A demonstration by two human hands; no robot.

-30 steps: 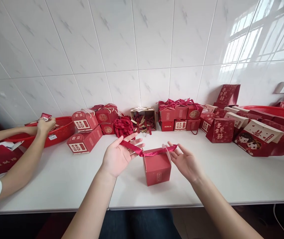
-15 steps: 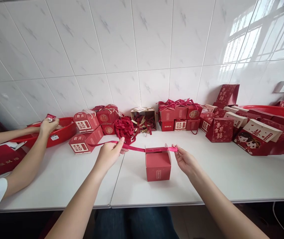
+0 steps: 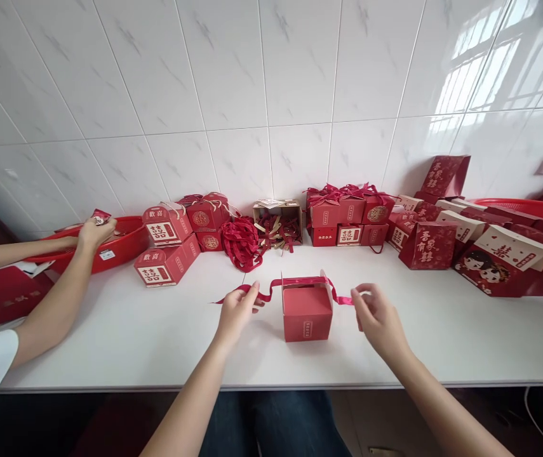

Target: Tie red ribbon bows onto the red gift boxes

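In front of me on the white table stands a small red gift box (image 3: 307, 314), upright, with its top flaps raised. A dark-red ribbon (image 3: 297, 280) runs through the top of the box and hangs slack on both sides. My left hand (image 3: 240, 311), left of the box, pinches the ribbon between thumb and fingers, with a loose tail trailing beyond it to the left. To the right of the box, my right hand (image 3: 378, 314) has its fingers curled at the ribbon's other end, seemingly pinching it. Neither hand touches the box.
Behind lie a ribbon pile (image 3: 242, 244) and an open box of ribbon pieces (image 3: 278, 225). Red boxes (image 3: 164, 260) stand left, bow-tied boxes (image 3: 338, 209) at centre right, red bags (image 3: 495, 260) farther right. A co-worker's hand (image 3: 94, 233) holds a small packet over a red basket (image 3: 131, 244).
The ribbon has gone from nearly taut to slack, sagging beside the box. My left hand has moved right, closer to the box, and my right hand slightly right. The view has shifted a little.
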